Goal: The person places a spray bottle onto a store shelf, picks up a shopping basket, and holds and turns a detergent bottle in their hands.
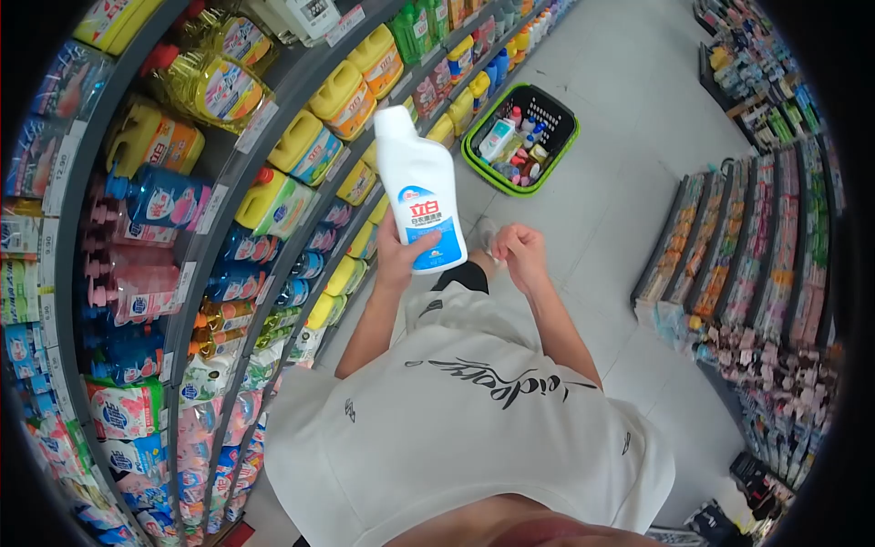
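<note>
My left hand [402, 257] is wrapped round the lower part of a white laundry bleach bottle [421, 187], with the thumb across its front. The bottle is upright, cap on, its blue label with red characters facing me. My right hand [521, 251] hangs in front of my body to the right of the bottle, apart from it. Its fingers are curled in, and nothing shows between them. Past both hands, a black basket with a green rim [570, 150] stands on the floor, holding several bottles and packets.
Close on my left runs a tall shelf [214, 214] of cleaning products, among them yellow jugs [342, 100] and blue pump bottles [164, 201]. Pale floor tiles [602, 228] form the aisle. On the right is another rack [729, 246] with rows of small packaged goods.
</note>
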Demonstrator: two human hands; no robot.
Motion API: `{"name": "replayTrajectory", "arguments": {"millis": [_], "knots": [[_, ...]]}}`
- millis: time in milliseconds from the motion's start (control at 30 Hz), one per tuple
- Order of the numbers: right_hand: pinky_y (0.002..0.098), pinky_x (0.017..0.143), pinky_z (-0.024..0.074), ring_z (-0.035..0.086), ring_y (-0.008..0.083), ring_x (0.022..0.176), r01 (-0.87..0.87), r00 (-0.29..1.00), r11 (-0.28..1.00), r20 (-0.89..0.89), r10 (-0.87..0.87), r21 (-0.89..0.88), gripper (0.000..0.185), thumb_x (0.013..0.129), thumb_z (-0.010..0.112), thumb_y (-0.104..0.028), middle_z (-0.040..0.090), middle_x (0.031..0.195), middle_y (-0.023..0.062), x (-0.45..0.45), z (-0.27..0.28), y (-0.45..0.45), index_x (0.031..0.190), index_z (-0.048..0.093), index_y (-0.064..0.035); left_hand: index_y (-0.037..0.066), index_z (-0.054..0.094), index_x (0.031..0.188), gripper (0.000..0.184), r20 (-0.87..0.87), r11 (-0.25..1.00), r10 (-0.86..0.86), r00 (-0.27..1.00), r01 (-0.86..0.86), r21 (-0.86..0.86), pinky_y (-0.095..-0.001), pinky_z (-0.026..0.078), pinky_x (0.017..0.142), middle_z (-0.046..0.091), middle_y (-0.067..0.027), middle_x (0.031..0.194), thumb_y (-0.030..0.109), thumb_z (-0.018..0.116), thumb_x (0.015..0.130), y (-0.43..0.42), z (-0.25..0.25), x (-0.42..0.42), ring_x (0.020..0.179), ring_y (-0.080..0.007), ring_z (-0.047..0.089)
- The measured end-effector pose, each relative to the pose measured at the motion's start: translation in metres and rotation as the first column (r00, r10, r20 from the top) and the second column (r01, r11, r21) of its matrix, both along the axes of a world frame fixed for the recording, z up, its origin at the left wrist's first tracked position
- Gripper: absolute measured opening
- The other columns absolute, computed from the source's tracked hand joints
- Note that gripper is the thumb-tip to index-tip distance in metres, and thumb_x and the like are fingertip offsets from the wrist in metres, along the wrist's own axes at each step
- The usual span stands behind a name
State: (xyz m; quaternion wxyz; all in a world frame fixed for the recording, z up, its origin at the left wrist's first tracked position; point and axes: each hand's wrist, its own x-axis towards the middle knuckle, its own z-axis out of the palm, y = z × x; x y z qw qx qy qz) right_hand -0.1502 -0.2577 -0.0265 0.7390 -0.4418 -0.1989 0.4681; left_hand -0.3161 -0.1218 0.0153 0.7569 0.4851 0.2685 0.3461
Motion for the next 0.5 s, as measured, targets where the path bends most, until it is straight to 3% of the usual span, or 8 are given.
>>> {"name": "replayTrajectory", "arguments": {"millis": [233, 367, 500], "knots": [[0.0287, 0.053, 0.0373, 0.047, 0.0182, 0.053, -0.095, 0.993, 0.995, -0.077, 0.095, 0.006, 0.035, 0.09, 0.05, -0.006, 0.046, 0.056, 0.0071, 0.117, -0.012, 0.033, 0.056, 0.046, -0.0019, 0.003, 0.048, 0.121, 0.061, 0.016, 0.997, 0.066, 0.998, -0.066, 0.031, -0.0303, 0.051, 0.083, 0.063, -0.0087, 0.106, 0.001, 0.076, 0.067, 0.029, -0.007, 0.107, 0.095, -0.0167, 0.063], [0.03, 0.055, 0.0385, 0.048, 0.0186, 0.056, -0.196, 0.98, 0.98, -0.009, 0.197, 0.035, 0.032, 0.089, 0.05, -0.004, 0.047, 0.057, 0.0074, 0.199, 0.008, 0.065, 0.058, 0.047, -0.0009, 0.002, 0.049, 0.121, 0.061, 0.015, 0.983, 0.183, 0.983, -0.183, 0.028, -0.0309, 0.051, 0.083, 0.064, -0.0088, 0.104, 0.001, 0.076, 0.066, 0.043, -0.001, 0.175, 0.093, -0.0176, 0.063], [0.03, 0.064, 0.0378, 0.047, 0.0176, 0.066, -0.245, 0.957, 0.969, 0.172, 0.235, 0.041, 0.024, 0.089, 0.055, -0.006, 0.049, 0.065, 0.0066, 0.277, 0.024, 0.086, 0.066, 0.05, -0.0013, 0.002, 0.05, 0.12, 0.06, 0.068, 0.968, 0.248, 0.966, -0.245, -0.056, -0.0319, 0.051, 0.084, 0.064, -0.0102, 0.106, 0.002, 0.076, 0.066, 0.052, 0.002, 0.233, 0.095, -0.0186, 0.063]]}}
